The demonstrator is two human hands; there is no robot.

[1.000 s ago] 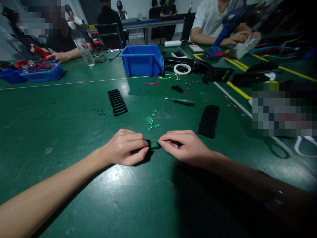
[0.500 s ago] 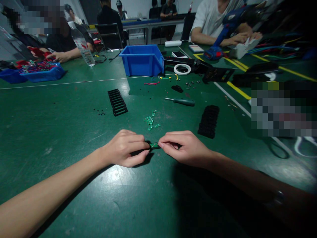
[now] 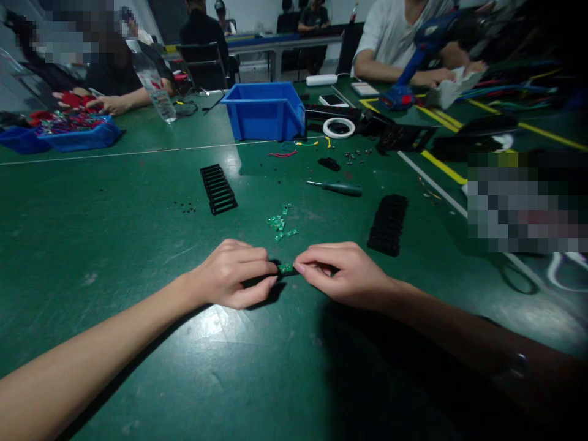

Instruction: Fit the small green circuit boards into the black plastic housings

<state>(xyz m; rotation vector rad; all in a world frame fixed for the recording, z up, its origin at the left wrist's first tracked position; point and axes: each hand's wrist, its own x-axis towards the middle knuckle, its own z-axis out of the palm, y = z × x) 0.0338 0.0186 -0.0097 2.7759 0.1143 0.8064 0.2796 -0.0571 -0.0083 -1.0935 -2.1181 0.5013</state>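
Observation:
Between my two hands, close above the green table, is a small black part with a green circuit board (image 3: pixel 285 269) on it. My left hand (image 3: pixel 241 274) grips its left end between thumb and fingers. The fingertips of my right hand (image 3: pixel 340 272) are pinched together at its right end. Just beyond the hands lies a loose pile of small green boards (image 3: pixel 278 224). A black slotted frame (image 3: pixel 218 189) lies to the left, and a black ribbed part (image 3: pixel 388 225) to the right.
A screwdriver (image 3: pixel 337 188) lies past the green boards. Farther back are a blue bin (image 3: pixel 264 112), a roll of white tape (image 3: pixel 339 127) and small screws (image 3: pixel 357 156). A bottle (image 3: pixel 156 89) stands back left. People sit across the table; a blue power drill (image 3: pixel 413 67) is at the right.

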